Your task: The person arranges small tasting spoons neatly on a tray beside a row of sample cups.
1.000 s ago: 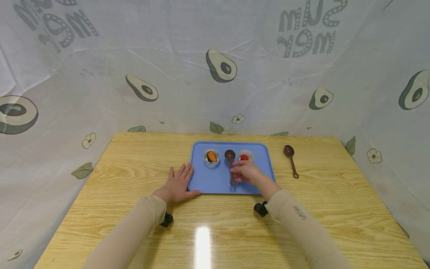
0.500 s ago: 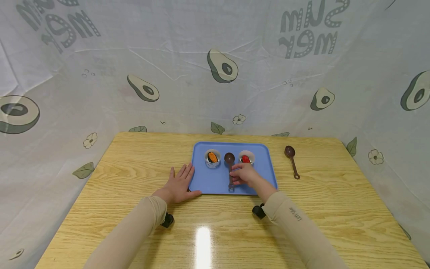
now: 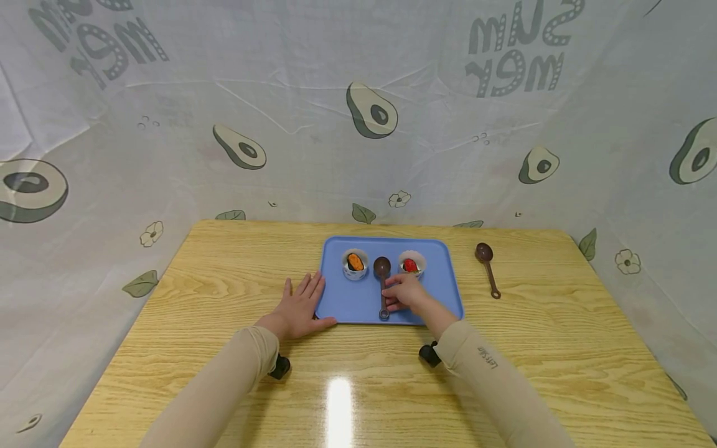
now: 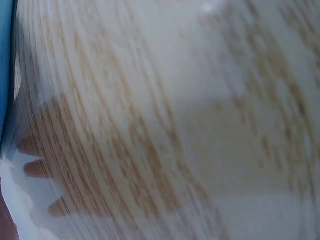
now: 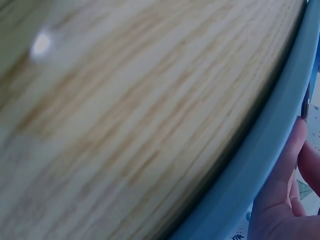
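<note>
The wood-grained worktop (image 3: 532, 361) bears a smooth blue tray (image 3: 345, 308) with rounded corners. My left grip (image 3: 297, 314) lies flat and spread at the tray's left edge. My right grip (image 3: 407, 291) pinches a brown spoon (image 3: 383, 283) by its slim handle over the tray's middle, the round scoop end between two small pale cups (image 3: 354, 275).

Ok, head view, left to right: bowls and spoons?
First bowl with orange item, brown spoon pinched by right hand, second bowl with red item, loose spoon on table.
</note>
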{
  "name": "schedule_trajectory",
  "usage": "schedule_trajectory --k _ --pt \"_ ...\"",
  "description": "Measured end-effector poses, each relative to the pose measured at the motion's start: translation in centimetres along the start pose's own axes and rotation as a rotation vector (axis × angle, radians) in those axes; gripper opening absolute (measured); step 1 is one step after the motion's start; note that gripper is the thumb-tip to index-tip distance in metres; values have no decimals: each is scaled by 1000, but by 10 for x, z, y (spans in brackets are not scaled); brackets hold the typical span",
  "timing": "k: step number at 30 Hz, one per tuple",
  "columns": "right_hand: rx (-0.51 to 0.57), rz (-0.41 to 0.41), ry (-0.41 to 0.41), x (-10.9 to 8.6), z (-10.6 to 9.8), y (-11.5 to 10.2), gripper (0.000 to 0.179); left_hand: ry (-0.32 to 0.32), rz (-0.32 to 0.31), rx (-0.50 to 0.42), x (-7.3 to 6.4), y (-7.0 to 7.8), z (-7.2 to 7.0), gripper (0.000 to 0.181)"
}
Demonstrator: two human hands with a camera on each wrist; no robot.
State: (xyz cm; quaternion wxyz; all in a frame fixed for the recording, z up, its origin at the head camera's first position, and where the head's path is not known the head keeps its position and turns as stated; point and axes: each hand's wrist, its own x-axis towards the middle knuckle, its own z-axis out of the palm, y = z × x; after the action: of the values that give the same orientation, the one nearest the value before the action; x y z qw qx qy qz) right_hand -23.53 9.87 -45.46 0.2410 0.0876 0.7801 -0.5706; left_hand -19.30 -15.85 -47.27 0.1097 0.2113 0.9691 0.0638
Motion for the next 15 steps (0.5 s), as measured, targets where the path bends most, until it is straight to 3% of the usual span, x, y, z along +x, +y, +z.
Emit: schedule_trajectory --k 15 --pt "-59 -47 60 1 9 2 29 6 5 5 0 1 0 95"
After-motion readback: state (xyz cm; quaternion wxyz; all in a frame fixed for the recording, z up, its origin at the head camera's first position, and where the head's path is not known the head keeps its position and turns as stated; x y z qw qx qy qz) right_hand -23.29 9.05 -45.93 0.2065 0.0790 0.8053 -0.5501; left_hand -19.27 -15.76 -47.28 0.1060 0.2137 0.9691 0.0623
